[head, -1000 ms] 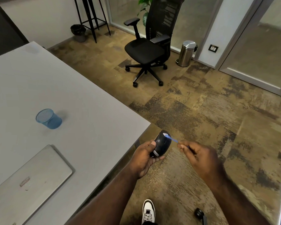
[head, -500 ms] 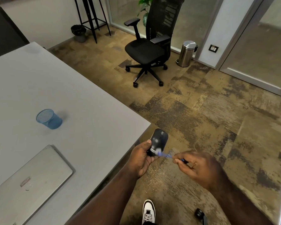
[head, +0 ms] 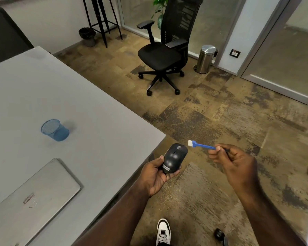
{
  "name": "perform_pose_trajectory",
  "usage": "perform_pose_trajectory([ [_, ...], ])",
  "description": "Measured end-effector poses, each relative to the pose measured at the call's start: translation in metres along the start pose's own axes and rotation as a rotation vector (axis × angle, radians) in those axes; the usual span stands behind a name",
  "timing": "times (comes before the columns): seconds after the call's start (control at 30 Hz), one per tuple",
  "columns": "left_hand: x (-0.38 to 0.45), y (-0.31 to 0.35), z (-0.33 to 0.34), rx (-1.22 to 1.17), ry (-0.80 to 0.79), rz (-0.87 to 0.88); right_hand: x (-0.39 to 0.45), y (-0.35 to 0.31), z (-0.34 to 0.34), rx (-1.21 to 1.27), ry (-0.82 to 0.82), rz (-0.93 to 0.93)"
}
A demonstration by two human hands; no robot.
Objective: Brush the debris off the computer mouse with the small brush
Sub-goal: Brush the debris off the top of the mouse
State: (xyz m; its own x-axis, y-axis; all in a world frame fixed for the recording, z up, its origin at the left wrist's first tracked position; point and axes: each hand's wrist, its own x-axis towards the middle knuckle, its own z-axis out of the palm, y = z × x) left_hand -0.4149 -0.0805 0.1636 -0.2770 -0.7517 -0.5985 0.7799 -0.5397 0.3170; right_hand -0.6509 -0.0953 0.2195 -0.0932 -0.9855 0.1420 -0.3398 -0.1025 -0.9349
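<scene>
A black computer mouse (head: 175,158) rests top side up in my left hand (head: 155,174), held in the air just off the corner of the grey table (head: 78,107). My right hand (head: 233,160) pinches the handle of a small blue brush (head: 201,145) with white bristles. The bristle end points left and hovers just above and to the right of the mouse's front end, not touching it.
On the table stand a blue mesh cup (head: 55,130) and a closed silver laptop (head: 30,197). A black office chair (head: 164,52) and a steel bin (head: 205,58) stand on the carpet beyond. My white shoe (head: 163,231) and a chair caster (head: 220,235) are below.
The brush swept down across the mouse, then lifted up and to the right, clear of its front end. My left hand tilted the mouse flatter, top facing up.
</scene>
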Motion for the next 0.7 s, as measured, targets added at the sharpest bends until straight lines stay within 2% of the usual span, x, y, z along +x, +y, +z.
perform_pose_trajectory([
  [0.1, 0.001, 0.001, 0.001, -0.022, -0.026, -0.010, -0.006, 0.005, 0.010, 0.080, -0.114, 0.027],
  [0.3, 0.000, 0.003, -0.002, -0.041, -0.049, -0.005, 0.006, 0.019, 0.006, 0.039, 0.070, 0.146],
  [0.37, 0.000, 0.003, -0.003, -0.042, -0.043, -0.007, 0.007, 0.016, 0.005, 0.102, 0.069, 0.111],
  [0.47, 0.001, 0.004, -0.001, -0.043, -0.038, -0.004, 0.003, 0.012, 0.012, 0.181, -0.027, 0.127],
  [0.53, 0.002, 0.004, 0.000, -0.040, -0.036, -0.005, 0.002, 0.013, 0.016, 0.132, -0.040, 0.142],
  [0.7, 0.000, 0.004, -0.002, -0.015, -0.022, 0.008, 0.010, 0.012, 0.006, -0.084, 0.087, 0.068],
])
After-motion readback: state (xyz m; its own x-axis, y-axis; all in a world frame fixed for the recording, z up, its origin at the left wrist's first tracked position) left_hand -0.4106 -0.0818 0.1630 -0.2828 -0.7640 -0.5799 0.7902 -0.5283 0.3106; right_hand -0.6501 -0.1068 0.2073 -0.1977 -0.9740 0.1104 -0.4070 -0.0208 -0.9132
